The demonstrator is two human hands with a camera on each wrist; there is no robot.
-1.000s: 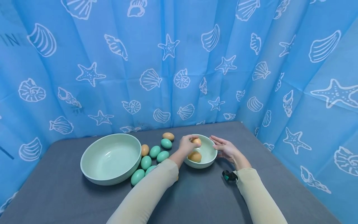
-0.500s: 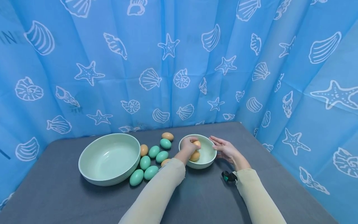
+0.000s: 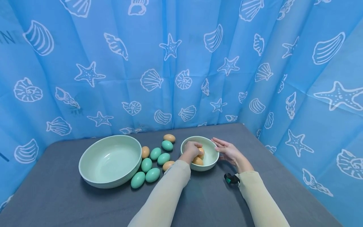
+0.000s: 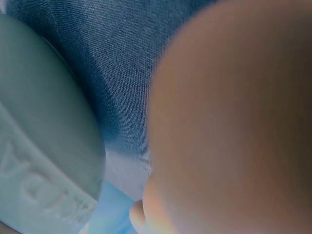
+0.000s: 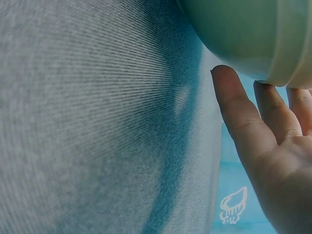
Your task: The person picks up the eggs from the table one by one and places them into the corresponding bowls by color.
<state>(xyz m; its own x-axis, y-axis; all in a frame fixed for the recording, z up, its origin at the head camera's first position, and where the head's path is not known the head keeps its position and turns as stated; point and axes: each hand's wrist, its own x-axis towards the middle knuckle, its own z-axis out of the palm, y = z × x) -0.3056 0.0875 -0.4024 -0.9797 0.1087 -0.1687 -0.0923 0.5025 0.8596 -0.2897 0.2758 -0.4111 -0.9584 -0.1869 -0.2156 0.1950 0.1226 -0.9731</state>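
Inside the small bowl (image 3: 210, 154), an orange egg (image 3: 201, 152) is held in the curled fingers of the left hand (image 3: 191, 148), right against a second orange egg (image 3: 198, 161). The bowl's outer side is touched by the extended fingertips of the right hand (image 3: 229, 152), by which nothing is gripped. Green eggs (image 3: 152, 175) and more orange eggs (image 3: 169, 138) are spread on the grey table (image 3: 215, 201) towards the large bowl (image 3: 110, 160)

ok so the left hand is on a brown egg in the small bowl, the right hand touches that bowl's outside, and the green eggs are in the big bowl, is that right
Not the last part: the head view shows the green eggs on the table, outside the big bowl, between it and the small bowl. The rest stands.
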